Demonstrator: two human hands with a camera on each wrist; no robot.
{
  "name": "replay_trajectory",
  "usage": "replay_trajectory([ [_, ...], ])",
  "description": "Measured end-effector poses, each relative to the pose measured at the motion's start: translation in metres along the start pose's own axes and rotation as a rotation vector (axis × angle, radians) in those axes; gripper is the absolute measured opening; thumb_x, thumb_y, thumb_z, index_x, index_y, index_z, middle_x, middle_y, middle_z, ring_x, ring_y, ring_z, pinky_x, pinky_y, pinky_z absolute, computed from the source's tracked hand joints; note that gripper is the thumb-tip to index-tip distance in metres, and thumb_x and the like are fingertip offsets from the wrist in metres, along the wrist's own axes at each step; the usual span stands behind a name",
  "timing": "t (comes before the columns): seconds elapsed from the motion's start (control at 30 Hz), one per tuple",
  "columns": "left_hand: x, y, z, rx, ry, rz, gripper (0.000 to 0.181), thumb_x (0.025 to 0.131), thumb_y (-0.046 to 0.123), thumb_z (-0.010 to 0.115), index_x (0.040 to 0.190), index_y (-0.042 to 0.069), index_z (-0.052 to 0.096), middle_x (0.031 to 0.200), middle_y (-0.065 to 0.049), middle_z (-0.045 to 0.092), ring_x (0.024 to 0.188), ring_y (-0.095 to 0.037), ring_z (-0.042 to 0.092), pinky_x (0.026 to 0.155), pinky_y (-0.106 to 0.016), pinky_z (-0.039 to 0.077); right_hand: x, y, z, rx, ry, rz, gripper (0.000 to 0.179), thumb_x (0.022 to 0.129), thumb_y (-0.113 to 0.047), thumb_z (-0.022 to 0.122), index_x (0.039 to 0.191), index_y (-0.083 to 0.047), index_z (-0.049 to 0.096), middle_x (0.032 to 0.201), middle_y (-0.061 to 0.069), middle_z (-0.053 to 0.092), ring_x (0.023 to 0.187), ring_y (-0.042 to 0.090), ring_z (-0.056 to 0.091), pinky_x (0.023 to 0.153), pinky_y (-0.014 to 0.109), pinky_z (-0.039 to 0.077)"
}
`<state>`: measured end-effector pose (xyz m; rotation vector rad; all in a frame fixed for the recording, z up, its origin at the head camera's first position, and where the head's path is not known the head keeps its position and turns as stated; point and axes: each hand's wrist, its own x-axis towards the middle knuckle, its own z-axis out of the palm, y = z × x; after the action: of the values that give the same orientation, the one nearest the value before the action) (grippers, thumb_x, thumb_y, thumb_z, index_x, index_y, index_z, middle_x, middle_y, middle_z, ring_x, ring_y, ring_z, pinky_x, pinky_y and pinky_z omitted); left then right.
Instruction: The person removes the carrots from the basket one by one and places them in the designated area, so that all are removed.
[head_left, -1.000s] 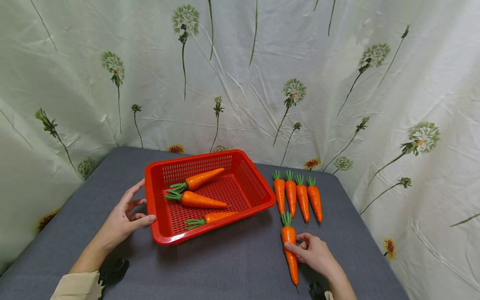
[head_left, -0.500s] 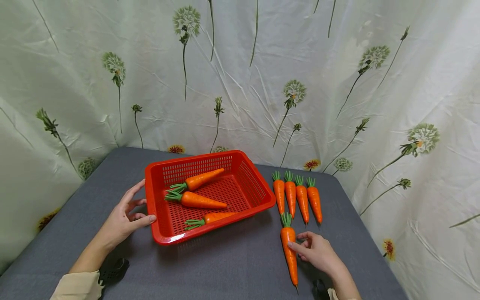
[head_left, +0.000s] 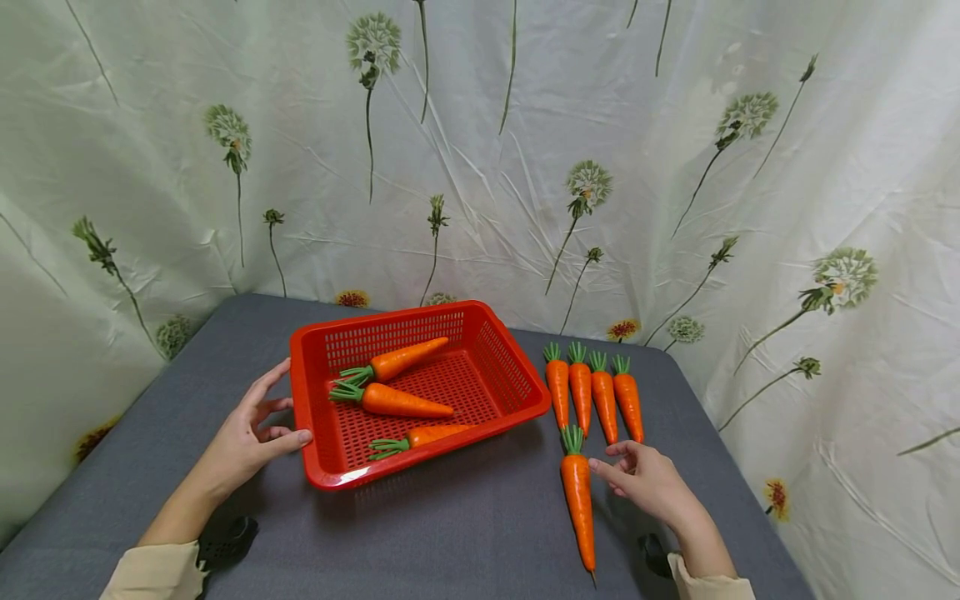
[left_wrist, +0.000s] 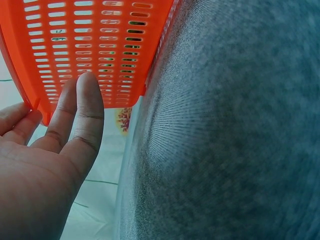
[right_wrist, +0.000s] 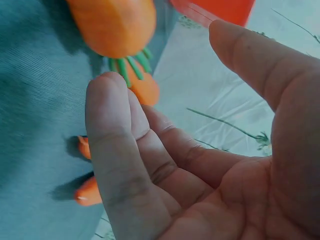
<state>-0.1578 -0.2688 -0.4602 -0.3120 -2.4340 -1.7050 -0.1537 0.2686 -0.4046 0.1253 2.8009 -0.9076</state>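
Observation:
A red plastic basket (head_left: 517, 412) with slotted walls is on the left of the table, several carrots inside, one carrot (head_left: 405, 400) across its middle. My left hand (head_left: 240, 437) holds the basket at its left end, thumb over the rim; in the left wrist view, fingers (left_wrist: 90, 100) reach up along the outer wall. A lone carrot (head_left: 577, 508) lies on the cloth with its leaves away from me. Just right of that carrot, my right hand (head_left: 648, 483) has thumb and fingers spread apart, nothing between them, the thumb tip close to the carrot's side.
Beyond the lone carrot, several carrots (head_left: 603, 396) lie side by side in a row, leaves toward the back. A grey cloth (head_left: 427, 542) covers the table. Behind it hangs a white curtain (head_left: 480, 167) printed with dandelions.
The right hand has let go of the lone carrot and drawn back to the right and slightly away from me. The carrot stays nearly in place. My left hand and the basket have not moved.

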Motion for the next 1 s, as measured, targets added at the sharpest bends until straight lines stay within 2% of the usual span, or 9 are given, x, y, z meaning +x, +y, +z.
replay_trajectory([
  [0.3,-0.001,0.0,-0.001,-0.002,0.0,-0.004,0.098,0.088,0.011,0.077,0.162,0.031,0.015,0.157,-0.004,0.024,0.108,0.0,0.052,0.072,-0.024,0.055,0.005,-0.021,-0.022,-0.034,-0.023,-0.082,0.06,0.093,-0.047,0.069,0.126,0.001,0.059,0.089,0.006,0.07,0.075,0.018,0.066,0.065,0.03,0.05],
  [0.6,-0.001,0.0,0.0,-0.007,-0.011,-0.007,0.099,0.088,0.012,0.076,0.162,0.032,0.013,0.158,-0.009,0.021,0.108,0.002,0.051,0.072,-0.025,0.056,0.018,-0.046,-0.038,-0.098,-0.024,-0.186,0.058,0.09,-0.052,0.069,0.124,-0.006,0.062,0.079,0.001,0.068,0.067,0.015,0.061,0.064,0.03,0.048],
  [0.77,0.0,-0.002,-0.001,0.008,-0.007,-0.012,0.098,0.089,0.015,0.077,0.162,0.032,0.013,0.158,-0.008,0.021,0.109,0.002,0.05,0.073,-0.025,0.056,0.024,-0.065,-0.048,-0.097,-0.064,-0.255,0.058,0.091,-0.052,0.069,0.126,-0.007,0.062,0.091,0.003,0.07,0.076,0.018,0.063,0.064,0.033,0.049],
  [1.0,0.0,-0.001,0.0,0.01,0.0,-0.011,0.098,0.088,0.014,0.077,0.162,0.032,0.014,0.159,-0.007,0.021,0.111,0.002,0.049,0.073,-0.025,0.056,0.037,-0.093,-0.059,-0.109,-0.151,-0.321,0.053,0.092,-0.05,0.068,0.129,-0.012,0.062,0.106,0.004,0.07,0.097,0.018,0.064,0.079,0.034,0.051],
])
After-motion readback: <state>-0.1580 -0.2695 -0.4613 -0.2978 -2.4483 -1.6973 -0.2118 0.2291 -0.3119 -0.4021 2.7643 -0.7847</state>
